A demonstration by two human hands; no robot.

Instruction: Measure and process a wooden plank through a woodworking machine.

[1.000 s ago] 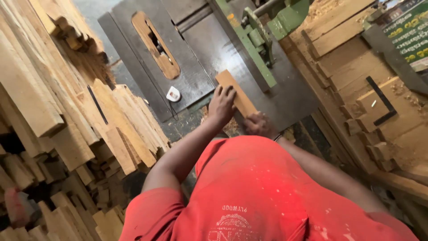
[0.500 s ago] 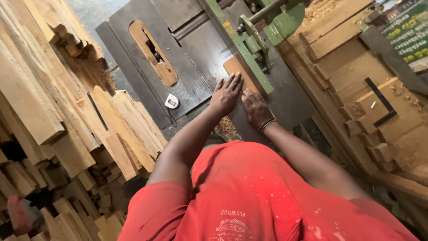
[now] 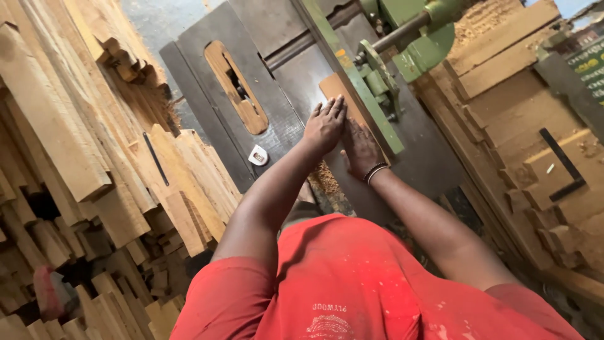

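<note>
Two hands lie flat on one small wooden board (image 3: 335, 88) that rests on the grey metal surface (image 3: 296, 119) of a woodworking machine. The left hand (image 3: 324, 124) is spread palm down, fingers straight and together, on the board's near end; it is an open, pressing grip, not a closed one. The right hand (image 3: 360, 148), with dark bands at the wrist, lies just beside it on the side nearer the green fence (image 3: 352, 85); its fingers are also laid out flat, with nothing clasped. The board's long edge runs against that fence, and the flat palms look meant to keep the piece down on the surface and tight to the fence, with the fingers on top of the wood and not around its edges. On the far side of the hands from the fence, a long slot with a wooden insert (image 3: 236, 88) is cut into the surface, well apart from the board. Between that slot and the left forearm sits a small white tape measure (image 3: 257, 155). A little heap of sawdust (image 3: 327, 182) lies on the surface below the wrists. Farther from the fence, past the slot, stands a tall stack of sawn timber (image 3: 75, 138). Beyond the fence on its other side, more planks (image 3: 503, 63) are piled, and a black square (image 3: 565, 167) lies on them.
</note>
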